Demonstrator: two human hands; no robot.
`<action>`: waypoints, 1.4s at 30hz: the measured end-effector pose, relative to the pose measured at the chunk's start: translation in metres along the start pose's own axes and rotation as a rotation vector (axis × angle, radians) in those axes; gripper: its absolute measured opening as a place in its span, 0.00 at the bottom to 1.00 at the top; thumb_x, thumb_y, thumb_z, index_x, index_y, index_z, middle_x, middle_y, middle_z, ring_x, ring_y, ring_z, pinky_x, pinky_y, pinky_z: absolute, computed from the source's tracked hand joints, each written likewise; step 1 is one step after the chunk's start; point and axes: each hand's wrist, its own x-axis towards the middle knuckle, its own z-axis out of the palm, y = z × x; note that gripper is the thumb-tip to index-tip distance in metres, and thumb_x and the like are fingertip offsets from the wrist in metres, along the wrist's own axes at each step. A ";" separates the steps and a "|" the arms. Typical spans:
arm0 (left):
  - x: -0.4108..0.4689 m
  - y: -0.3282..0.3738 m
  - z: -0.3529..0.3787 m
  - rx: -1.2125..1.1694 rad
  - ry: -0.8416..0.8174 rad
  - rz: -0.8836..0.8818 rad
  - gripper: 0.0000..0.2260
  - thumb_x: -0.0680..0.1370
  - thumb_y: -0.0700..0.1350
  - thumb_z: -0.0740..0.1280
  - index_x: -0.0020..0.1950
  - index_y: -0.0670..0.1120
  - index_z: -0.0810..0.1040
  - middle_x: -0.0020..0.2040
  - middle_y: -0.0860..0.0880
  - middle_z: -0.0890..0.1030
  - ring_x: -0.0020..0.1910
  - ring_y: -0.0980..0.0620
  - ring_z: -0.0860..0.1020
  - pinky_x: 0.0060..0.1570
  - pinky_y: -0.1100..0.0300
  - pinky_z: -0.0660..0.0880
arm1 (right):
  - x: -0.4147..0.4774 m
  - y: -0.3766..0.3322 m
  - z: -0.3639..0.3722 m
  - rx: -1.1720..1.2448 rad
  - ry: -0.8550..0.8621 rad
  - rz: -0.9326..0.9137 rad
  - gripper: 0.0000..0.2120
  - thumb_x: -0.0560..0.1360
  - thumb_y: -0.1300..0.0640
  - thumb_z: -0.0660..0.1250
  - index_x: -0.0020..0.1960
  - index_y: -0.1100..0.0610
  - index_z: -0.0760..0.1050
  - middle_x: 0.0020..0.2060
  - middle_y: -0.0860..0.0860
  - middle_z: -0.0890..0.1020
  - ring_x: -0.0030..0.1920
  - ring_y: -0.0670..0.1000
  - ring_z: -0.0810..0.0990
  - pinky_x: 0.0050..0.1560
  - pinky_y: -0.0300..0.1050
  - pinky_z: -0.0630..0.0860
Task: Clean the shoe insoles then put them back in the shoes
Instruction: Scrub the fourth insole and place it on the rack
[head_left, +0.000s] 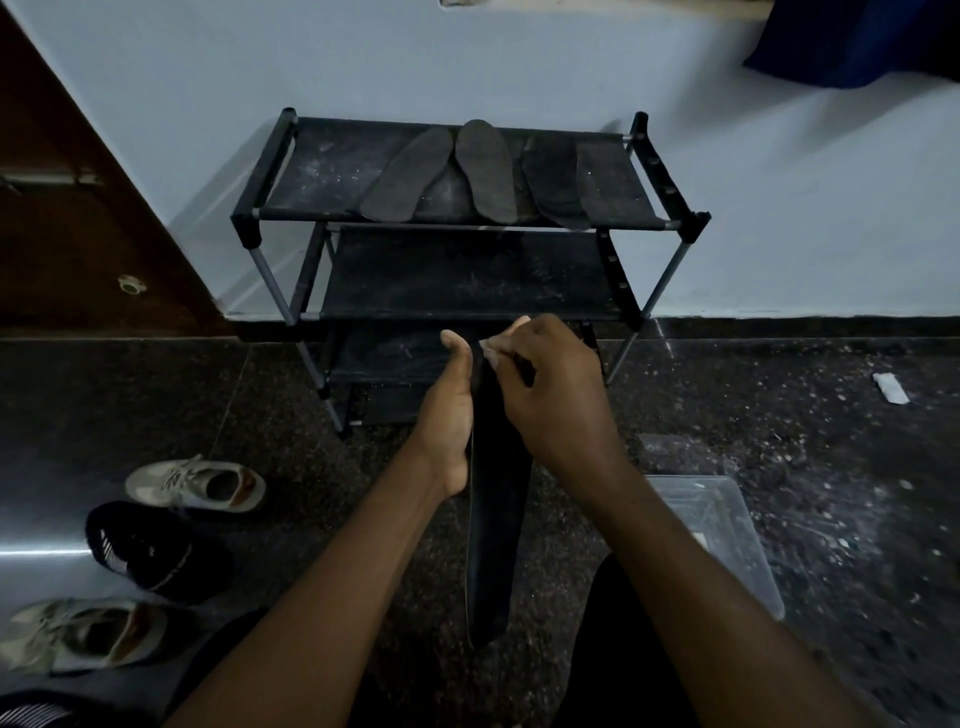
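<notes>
Looks like the wiping step is underway: the long flat black insole (496, 519) is held upright in the air in front of the black fabric shoe rack (322, 176), with four more dark insoles (408, 179) lying on its top shelf. The left hand (449, 410) grips its edge, thumb up, the rest hidden behind. The right hand (556, 400) has its fingers (524, 332) curled tight, pinching a small whitish wipe (491, 351) against the top end, so next I'd guess a firm drag down the length.
</notes>
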 end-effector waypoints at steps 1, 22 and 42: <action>0.000 0.000 -0.002 -0.004 0.009 -0.006 0.37 0.81 0.70 0.45 0.74 0.48 0.75 0.67 0.44 0.82 0.66 0.45 0.80 0.59 0.51 0.80 | 0.000 -0.001 0.000 0.018 -0.034 -0.020 0.08 0.80 0.60 0.67 0.56 0.56 0.84 0.47 0.47 0.78 0.46 0.42 0.78 0.48 0.31 0.75; -0.003 0.005 0.000 -0.019 -0.004 -0.019 0.38 0.79 0.72 0.40 0.77 0.54 0.72 0.70 0.48 0.80 0.67 0.50 0.80 0.54 0.56 0.81 | -0.004 -0.003 0.000 -0.018 -0.049 0.058 0.05 0.78 0.58 0.71 0.49 0.56 0.85 0.43 0.46 0.79 0.41 0.41 0.77 0.43 0.32 0.76; -0.004 0.005 -0.003 -0.015 0.053 -0.017 0.37 0.80 0.71 0.41 0.76 0.52 0.73 0.67 0.50 0.82 0.65 0.52 0.81 0.53 0.58 0.81 | -0.005 -0.009 0.000 0.074 -0.154 0.031 0.05 0.76 0.61 0.71 0.47 0.57 0.86 0.41 0.41 0.78 0.43 0.39 0.78 0.43 0.27 0.73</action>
